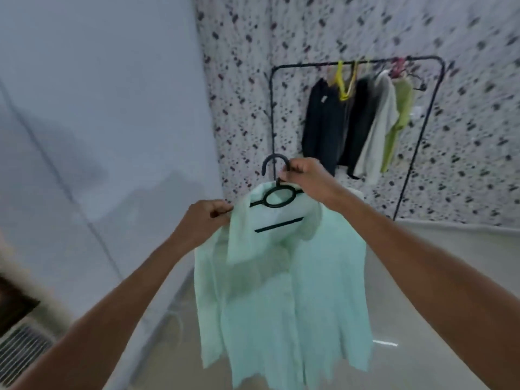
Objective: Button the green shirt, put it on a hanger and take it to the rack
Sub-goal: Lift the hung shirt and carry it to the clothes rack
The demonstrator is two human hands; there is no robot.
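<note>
The right hand (305, 175) is closed around the neck of a black hanger (277, 197), just below its hook, with the fingers curled tight on the stem. The left hand (206, 218), at about 8 o'clock from the right one, pinches the edge of the green shirt (284, 282) at its left shoulder, thumb and fingers pressed together on the cloth. Both forearms reach forward from the bottom corners of the view.

The green shirt hangs on the hanger in the air in front of the person, its collar draped around the hanger's ring and crossbar, its body falling toward 6 o'clock above a pale glossy floor (422, 277). The front placket looks closed down the middle, though blur hides the buttons.

At 1 o'clock from the hands, well apart from them, a black rack (413, 161) stands against a speckled wall (253, 66). On its top rail hang two dark garments (323, 128), a pale grey garment (377, 130) and a light green one (399, 114), along with a yellow hanger (343, 83) and a pink one (398, 66). At 10 o'clock is a plain bluish wall (98, 80), and at 8 o'clock, in the bottom left corner, a slatted vent (22, 353)
</note>
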